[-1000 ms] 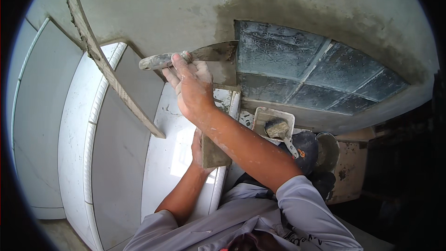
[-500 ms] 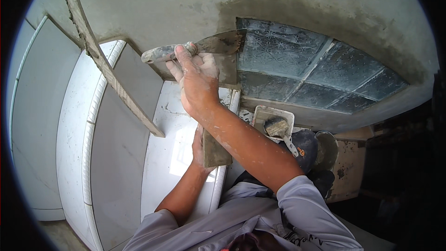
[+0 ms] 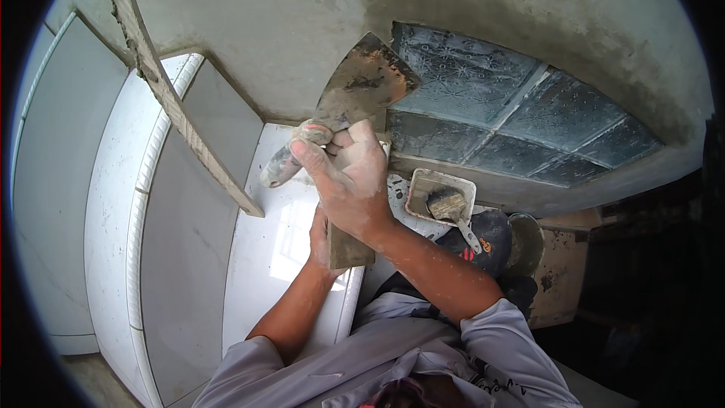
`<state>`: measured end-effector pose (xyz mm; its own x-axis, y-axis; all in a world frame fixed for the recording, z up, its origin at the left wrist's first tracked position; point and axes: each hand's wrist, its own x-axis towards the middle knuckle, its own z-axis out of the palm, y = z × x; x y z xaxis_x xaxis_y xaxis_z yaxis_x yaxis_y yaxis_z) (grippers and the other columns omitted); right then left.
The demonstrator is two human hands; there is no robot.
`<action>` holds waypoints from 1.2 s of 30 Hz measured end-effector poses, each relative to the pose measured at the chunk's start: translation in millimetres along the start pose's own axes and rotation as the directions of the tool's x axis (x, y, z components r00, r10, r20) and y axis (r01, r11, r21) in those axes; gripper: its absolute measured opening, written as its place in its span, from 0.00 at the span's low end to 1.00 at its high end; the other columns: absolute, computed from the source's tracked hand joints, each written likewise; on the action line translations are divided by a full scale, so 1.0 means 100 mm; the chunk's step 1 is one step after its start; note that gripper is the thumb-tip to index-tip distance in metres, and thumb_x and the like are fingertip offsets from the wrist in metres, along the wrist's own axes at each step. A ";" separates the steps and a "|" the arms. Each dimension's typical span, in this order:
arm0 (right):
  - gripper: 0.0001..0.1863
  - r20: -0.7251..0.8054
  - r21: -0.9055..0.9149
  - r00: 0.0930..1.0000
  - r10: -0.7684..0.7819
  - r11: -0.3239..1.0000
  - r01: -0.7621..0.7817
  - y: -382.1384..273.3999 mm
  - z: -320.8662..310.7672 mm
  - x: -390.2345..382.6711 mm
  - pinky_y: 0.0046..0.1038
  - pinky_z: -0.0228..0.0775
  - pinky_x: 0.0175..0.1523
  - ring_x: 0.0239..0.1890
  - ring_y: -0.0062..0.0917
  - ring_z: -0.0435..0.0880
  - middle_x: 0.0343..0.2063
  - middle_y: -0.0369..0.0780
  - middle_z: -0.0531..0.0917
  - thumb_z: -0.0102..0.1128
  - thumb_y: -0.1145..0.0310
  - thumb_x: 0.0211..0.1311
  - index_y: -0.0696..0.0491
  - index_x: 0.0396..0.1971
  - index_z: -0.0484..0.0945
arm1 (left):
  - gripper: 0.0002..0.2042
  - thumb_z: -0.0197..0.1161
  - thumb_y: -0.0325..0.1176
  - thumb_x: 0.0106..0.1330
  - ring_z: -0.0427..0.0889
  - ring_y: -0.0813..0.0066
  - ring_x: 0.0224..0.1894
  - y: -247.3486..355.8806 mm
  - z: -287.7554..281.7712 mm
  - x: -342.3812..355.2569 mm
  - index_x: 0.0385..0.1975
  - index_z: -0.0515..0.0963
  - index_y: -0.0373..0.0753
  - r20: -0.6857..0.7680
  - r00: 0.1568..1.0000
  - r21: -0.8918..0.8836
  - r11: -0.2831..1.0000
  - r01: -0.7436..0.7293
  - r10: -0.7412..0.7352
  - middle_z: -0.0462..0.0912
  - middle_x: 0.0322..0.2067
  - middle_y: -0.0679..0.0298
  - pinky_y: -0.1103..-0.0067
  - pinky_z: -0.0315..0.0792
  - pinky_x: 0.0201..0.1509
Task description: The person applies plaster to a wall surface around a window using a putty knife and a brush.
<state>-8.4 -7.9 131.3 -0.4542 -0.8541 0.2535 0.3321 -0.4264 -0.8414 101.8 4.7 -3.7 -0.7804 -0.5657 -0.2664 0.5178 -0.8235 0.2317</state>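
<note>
My right hand [image 3: 353,185], dusty with plaster, is closed round the handle of a putty knife [image 3: 364,79]. The wide, mortar-stained blade points up and to the right, in front of the wall beside the window's left edge. Its handle end juts out left of my thumb. Lower down, my left hand [image 3: 320,240] grips a grey, mortar-coated rectangular piece [image 3: 350,248] from its left side and underneath. My right hand and wrist hide the upper part of that piece. Most of the left fingers are out of sight behind it.
A glass-block window [image 3: 491,117] sits in the grey plastered wall [image 3: 287,23], with damp patches round it. Below it are a tray [image 3: 411,200] holding a brush [image 3: 453,208] and a bucket [image 3: 538,245]. White tiled steps [image 3: 124,204] and a leaning wooden strip [image 3: 177,117] stand left.
My right hand has moved down and slightly right. The putty knife has turned from nearly level, edge-on, to pointing up with its broad face showing. My left hand has hardly moved.
</note>
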 end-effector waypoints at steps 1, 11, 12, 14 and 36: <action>0.19 -0.018 -0.041 0.995 -0.095 0.995 0.094 -0.10 -0.14 -0.08 0.24 0.74 0.47 0.41 0.21 0.80 0.39 0.42 0.80 0.64 0.71 0.66 0.60 0.50 0.67 | 0.31 0.43 0.60 0.73 0.79 0.56 0.56 0.01 0.12 0.01 0.65 0.66 0.41 -0.040 0.999 0.080 0.997 0.000 0.003 0.76 0.57 0.53 0.57 0.76 0.56; 0.12 -0.160 -0.196 0.940 0.302 0.923 -0.330 -0.11 -0.72 -0.27 0.21 0.70 0.28 0.25 0.17 0.78 0.26 0.37 0.81 0.60 0.64 0.69 0.56 0.43 0.73 | 0.40 0.41 0.67 0.70 0.77 0.62 0.40 0.08 0.32 -0.03 0.66 0.64 0.34 0.051 0.998 -0.038 0.999 -0.030 0.032 0.77 0.43 0.52 0.68 0.76 0.36; 0.12 -0.151 -0.374 0.977 0.154 0.905 -0.200 0.02 -0.80 -0.20 0.24 0.70 0.28 0.26 0.18 0.78 0.26 0.37 0.81 0.61 0.64 0.69 0.57 0.41 0.74 | 0.40 0.42 0.67 0.70 0.77 0.62 0.40 0.12 0.29 -0.03 0.66 0.63 0.33 0.090 0.993 -0.038 0.996 -0.078 0.081 0.78 0.42 0.51 0.68 0.76 0.36; 0.12 -0.122 -0.465 0.993 -0.006 0.884 -0.052 0.24 -0.83 -0.08 0.30 0.71 0.32 0.28 0.20 0.78 0.28 0.38 0.82 0.62 0.65 0.66 0.58 0.38 0.75 | 0.42 0.43 0.67 0.69 0.77 0.62 0.39 0.24 0.22 -0.05 0.66 0.62 0.31 0.117 0.977 -0.010 0.984 -0.176 0.176 0.78 0.42 0.51 0.68 0.75 0.35; 0.11 0.178 0.524 0.936 0.303 0.776 -0.351 0.12 -0.50 -0.01 0.28 0.72 0.47 0.41 0.25 0.79 0.47 0.40 0.78 0.60 0.68 0.70 0.53 0.48 0.73 | 0.33 0.40 0.64 0.71 0.79 0.59 0.37 0.33 0.29 -0.10 0.62 0.68 0.42 0.039 0.977 0.040 0.977 -0.209 0.208 0.78 0.42 0.51 0.67 0.76 0.34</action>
<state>-45.2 3.0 97.5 -0.1773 -0.9819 0.0673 0.8502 -0.1872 -0.4921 116.7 -15.9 33.4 -0.6689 -0.7224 -0.1754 0.6555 -0.6844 0.3194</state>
